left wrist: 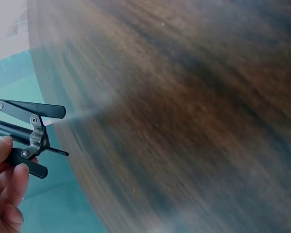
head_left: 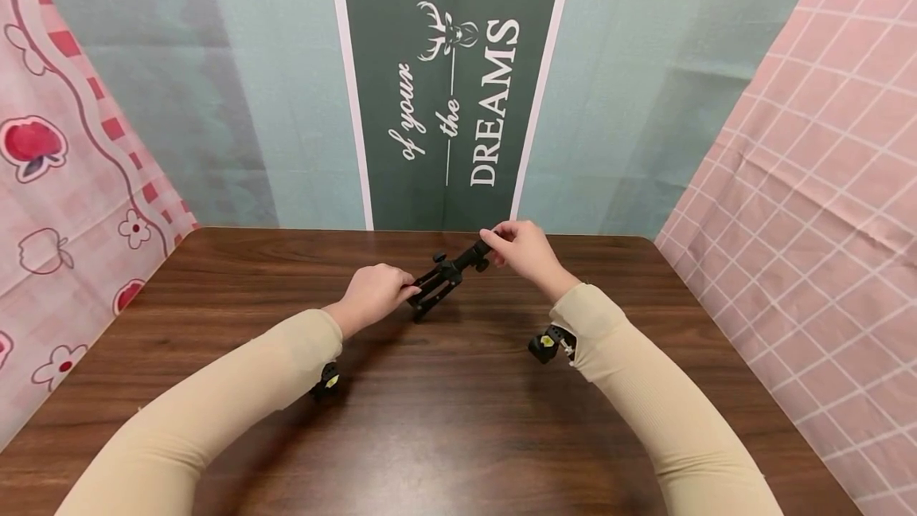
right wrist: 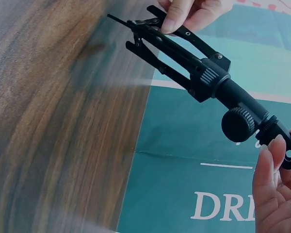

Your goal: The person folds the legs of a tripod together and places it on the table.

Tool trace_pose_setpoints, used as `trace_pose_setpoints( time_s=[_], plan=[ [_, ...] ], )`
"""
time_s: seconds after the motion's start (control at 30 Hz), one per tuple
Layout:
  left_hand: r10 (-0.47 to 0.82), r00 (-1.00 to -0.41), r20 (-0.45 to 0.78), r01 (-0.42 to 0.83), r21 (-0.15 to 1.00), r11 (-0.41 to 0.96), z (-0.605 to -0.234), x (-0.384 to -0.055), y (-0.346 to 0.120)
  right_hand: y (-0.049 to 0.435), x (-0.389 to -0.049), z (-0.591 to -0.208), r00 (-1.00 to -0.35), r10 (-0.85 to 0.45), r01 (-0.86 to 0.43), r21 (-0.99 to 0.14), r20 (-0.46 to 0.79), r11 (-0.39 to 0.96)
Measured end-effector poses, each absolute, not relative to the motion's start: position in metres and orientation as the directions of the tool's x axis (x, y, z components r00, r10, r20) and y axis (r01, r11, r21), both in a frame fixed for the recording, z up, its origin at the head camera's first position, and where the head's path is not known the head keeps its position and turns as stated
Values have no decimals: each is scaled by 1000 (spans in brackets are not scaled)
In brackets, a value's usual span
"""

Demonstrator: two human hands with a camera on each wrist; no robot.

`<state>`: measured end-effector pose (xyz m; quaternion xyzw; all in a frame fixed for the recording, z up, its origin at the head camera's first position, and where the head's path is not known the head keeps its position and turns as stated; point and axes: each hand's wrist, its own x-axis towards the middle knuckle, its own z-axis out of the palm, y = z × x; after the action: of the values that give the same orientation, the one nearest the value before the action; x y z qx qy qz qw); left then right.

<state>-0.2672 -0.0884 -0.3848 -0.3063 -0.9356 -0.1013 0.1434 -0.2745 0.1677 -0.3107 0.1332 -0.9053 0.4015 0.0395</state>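
A small black tripod [head_left: 450, 271] is held slanted above the far part of the table, its head end up to the right and its legs down to the left. My left hand [head_left: 374, 295] pinches one leg near the foot end, thumb against fingers, as the left wrist view shows beside the metal leg brace [left wrist: 39, 138]. At the other end, my right hand [head_left: 526, 253] grips the top piece with the round hole. A ridged round knob [right wrist: 237, 124] sticks out from the column in the right wrist view. The legs [right wrist: 160, 65] are spread slightly apart.
The brown wooden table [head_left: 430, 420] ends at a green and teal printed cloth [head_left: 444, 205] behind. Pink patterned cloths hang at the left [head_left: 79, 221] and right [head_left: 788, 221]. Black wrist cameras [head_left: 544, 345] hang under both sleeves.
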Motion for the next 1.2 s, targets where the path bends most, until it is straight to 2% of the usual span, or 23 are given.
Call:
trace_pose_setpoints(
  time_s=[0.53, 1.2],
  plan=[
    [556, -737, 383, 608, 19, 794, -381, -271, -90, 176, -276, -328, -976, -194, -192, -796, 95, 574],
    [566, -765, 309, 586, -31, 809, -378, -283, -88, 183, -282, -352, -973, -223, -178, -791, 53, 586]
  ],
)
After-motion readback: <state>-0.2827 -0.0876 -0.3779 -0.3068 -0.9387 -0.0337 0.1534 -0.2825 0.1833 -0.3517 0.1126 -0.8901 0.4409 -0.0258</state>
